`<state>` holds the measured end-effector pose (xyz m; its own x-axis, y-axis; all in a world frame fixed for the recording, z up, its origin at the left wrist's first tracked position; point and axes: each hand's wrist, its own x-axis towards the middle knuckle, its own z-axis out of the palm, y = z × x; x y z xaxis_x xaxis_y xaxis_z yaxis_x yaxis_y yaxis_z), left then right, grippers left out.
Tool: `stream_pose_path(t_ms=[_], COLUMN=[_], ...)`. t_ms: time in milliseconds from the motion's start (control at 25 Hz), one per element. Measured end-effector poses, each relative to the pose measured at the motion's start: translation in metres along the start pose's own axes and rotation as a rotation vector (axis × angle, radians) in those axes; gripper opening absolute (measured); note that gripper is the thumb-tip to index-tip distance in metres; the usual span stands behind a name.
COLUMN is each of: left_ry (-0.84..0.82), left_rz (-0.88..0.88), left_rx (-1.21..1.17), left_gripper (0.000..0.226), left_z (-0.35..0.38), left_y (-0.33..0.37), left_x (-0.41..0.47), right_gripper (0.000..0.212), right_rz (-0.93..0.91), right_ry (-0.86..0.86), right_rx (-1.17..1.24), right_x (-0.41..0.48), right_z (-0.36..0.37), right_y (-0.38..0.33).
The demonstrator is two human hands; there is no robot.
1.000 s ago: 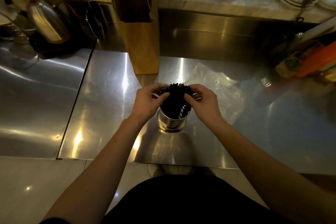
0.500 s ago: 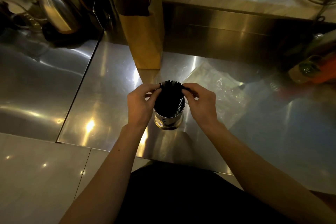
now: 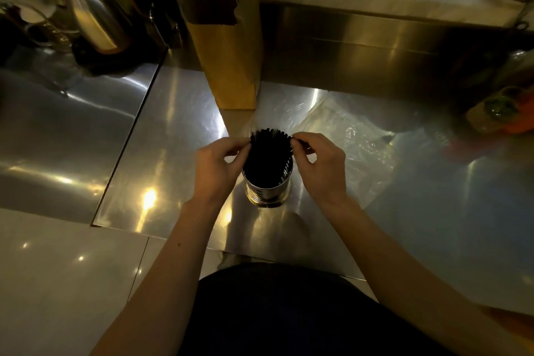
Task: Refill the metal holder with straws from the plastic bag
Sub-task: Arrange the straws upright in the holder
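A: Wide steel surface (image 3: pixel 179 136) first. Anything on it worth minding?

B: Brown paper bag (image 3: pixel 228 46) standing upright at the back, kettle (image 3: pixel 95 23) off to the far left, well apart. Clear plastic bag (image 3: pixel 355 147) lying flat and crumpled just right of centre, apparently empty, though too glary to be sure.

A: And the metal holder (image 3: pixel 267 189)?

B: Upright in the middle of the surface, between both wrists, just left of the plastic bag. Packed with black straws (image 3: pixel 270 150), tops fanned above the rim and leaning toward the back.

A: Hands?

B: Left hand (image 3: pixel 215 166) with thumb and forefinger closed on the left edge of the straw tops; right hand (image 3: pixel 319 163) pinching the right edge the same way. Other fingers curled loosely, clear of the holder.

A: So, evening out the bundle, probably. Best way through it?

B: Light pinches only, since thin straws kink easily. Squeeze inward from both sides together, then tap the tops level. Worth keeping pressure balanced, or a tall narrow holder may tip on slick steel.
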<state>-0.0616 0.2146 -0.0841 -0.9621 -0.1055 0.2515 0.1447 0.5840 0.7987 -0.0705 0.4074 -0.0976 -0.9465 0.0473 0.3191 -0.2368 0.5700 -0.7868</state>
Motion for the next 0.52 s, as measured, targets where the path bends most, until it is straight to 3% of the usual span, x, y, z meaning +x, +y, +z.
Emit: stream_pose_path(t_ms=[360,520], left_ry=[-0.132,-0.132], left_rz=[0.061,0.102], left_rx=[-0.026,0.020], left_gripper=[0.011,0.020], left_z=[-0.010,-0.013], left_y=[-0.009,-0.005], left_x=[0.016,0.021], right_gripper=[0.010,0.008], right_rz=[0.023,0.112], right_ry=[0.155,0.167], right_rx=[-0.201,-0.109], right_x=[-0.005,0.001], right_z=[0.008,0.004], right_y=[-0.021,-0.035])
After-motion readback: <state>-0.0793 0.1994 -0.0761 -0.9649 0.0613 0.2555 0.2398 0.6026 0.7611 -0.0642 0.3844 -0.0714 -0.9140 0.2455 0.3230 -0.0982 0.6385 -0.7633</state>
